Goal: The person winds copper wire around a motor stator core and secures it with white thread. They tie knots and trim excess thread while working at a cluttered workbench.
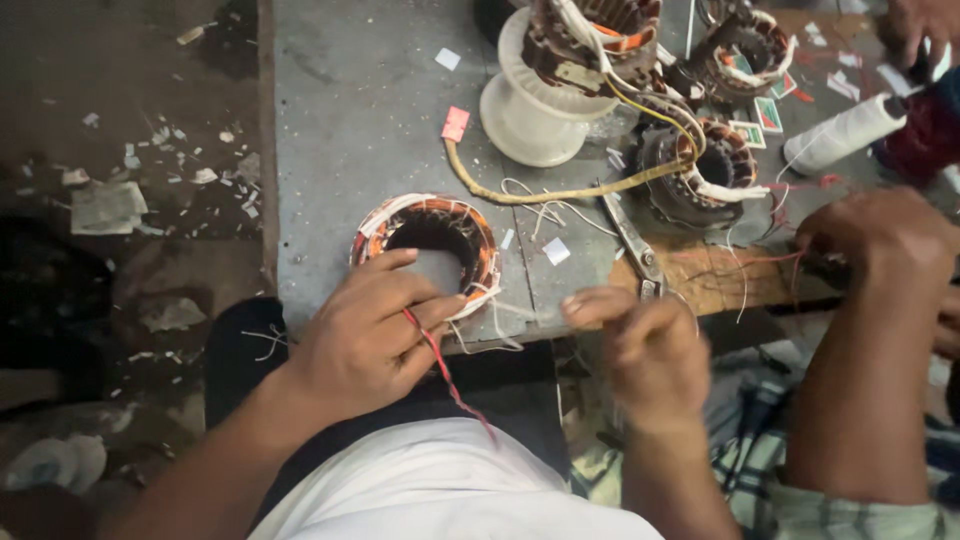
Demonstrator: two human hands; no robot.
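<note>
Down at the near edge of the grey metal table (350,120), the person's left hand (365,330) rests against the outer rim of a wound motor coil ring (430,240) — copper windings wrapped in white and orange tape — with fingers curled shut on a thin red wire (440,365) that trails back toward the white shirt. The right hand (650,345), at about 3 o'clock from the ring, is blurred; its fingers look pinched together, probably on a fine thread, though what they grip cannot be made out. The ring looks heavy and stiff in its iron body, so it should sit steady when taken by the outer rim, while the windings and their tape seem delicate and best left unsqueezed. The red wire appears light and limp, and easy to kink or snap. At 12 to 1 o'clock stand a white spool stand (530,110) carrying another coil, a yellow sleeved cable (560,192), and pliers (630,240). At 3 o'clock another person's arm (870,330) works on the wooden board (720,280).
</note>
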